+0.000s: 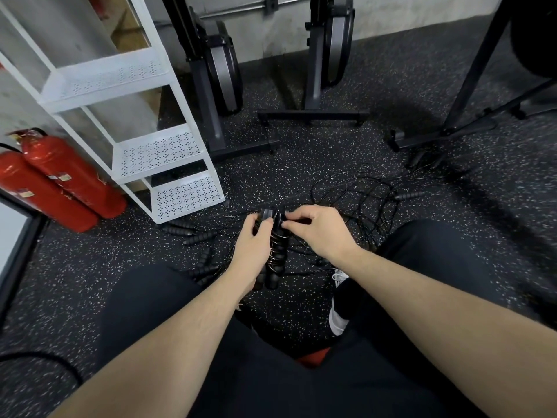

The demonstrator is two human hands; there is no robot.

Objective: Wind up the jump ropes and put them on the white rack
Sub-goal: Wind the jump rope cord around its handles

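Speckled black rubber floor (301,164) of a gym corner, concrete wall behind; person seated low, winding a jump rope beside the white rack (168,164).

Left of the rack, two red fire extinguishers (60,188) lean close against its frame. The rack's lowest perforated shelf edge sits just above loose black handles (193,233) scattered on the floor at its foot. Right of those, the left hand (251,251) grips a pair of rope handles (275,257) held together, cord already coiled round them; the right hand (319,230) pinches the cord at the bundle's top, fingers narrow. Further right of the rack, a tangle of thin black cords (364,203) spreads across the floor, one more handle at its far edge. Behind, dark machine bases (313,116) stand clear of the tangle, with bare floor between.
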